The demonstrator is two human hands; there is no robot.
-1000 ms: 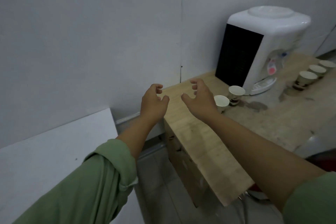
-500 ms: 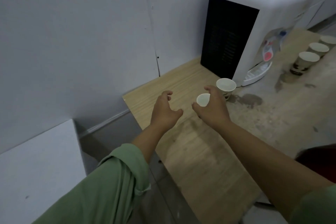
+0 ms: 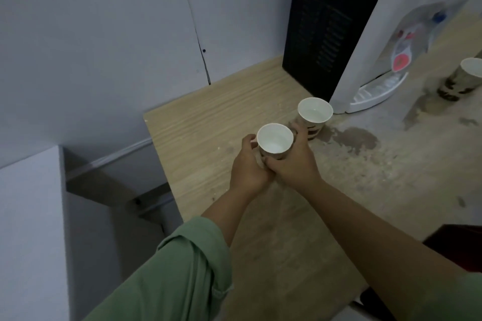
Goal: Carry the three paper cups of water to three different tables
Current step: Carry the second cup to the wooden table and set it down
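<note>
No readable writing anywhere, honestly. The water dispenser (image 3: 365, 34) has a red round sticker by its taps and something blue above it, but it's all too blurry to make out. The brown print on the paper cups is just a smudge of pattern too.

Both hands are wrapped around the near paper cup (image 3: 274, 139): left hand (image 3: 247, 167) cupping it from the left, right hand (image 3: 293, 161) from the right, fingers closed on its sides. Can't tell if the cup's bottom is touching the wooden table (image 3: 208, 117) or just above it, since the hands cover the lower half. There's water inside it.

The second cup (image 3: 315, 112) stands just behind, right next to the right hand's fingertips, in front of the dispenser's drip tray. A third cup (image 3: 464, 78) is far right, cut off by the frame edge. The dispenser's top is cropped out as well. The tabletop has dark wet-looking stains around the cups. Green sleeves are rolled up on both arms.
</note>
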